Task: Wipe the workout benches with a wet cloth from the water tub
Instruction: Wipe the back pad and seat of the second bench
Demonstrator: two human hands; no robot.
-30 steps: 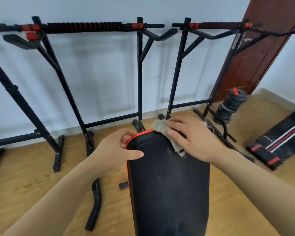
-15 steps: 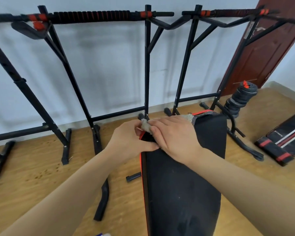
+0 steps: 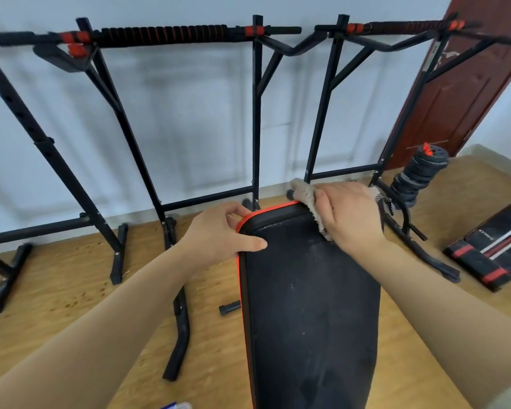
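Note:
A black padded workout bench [image 3: 307,305] with red edge trim runs away from me down the middle of the view. My left hand [image 3: 219,234] grips its far left corner, thumb on the pad and fingers curled over the red edge. My right hand [image 3: 351,214] presses a grey fluffy cloth [image 3: 306,196] flat onto the far right corner of the pad. Part of the cloth sticks out past my fingers to the left and a frayed bit shows at the right. The water tub is out of sight.
Black pull-up stands [image 3: 257,113] with red grips line the white wall behind the bench, their feet spread over the wooden floor. A stack of weight plates [image 3: 416,178] sits by a brown door. A second black bench pad [image 3: 496,246] lies at right.
My right hand slid the cloth from the bench's far left corner, beside my left hand, across to its far right corner. My left hand kept its grip on the left corner.

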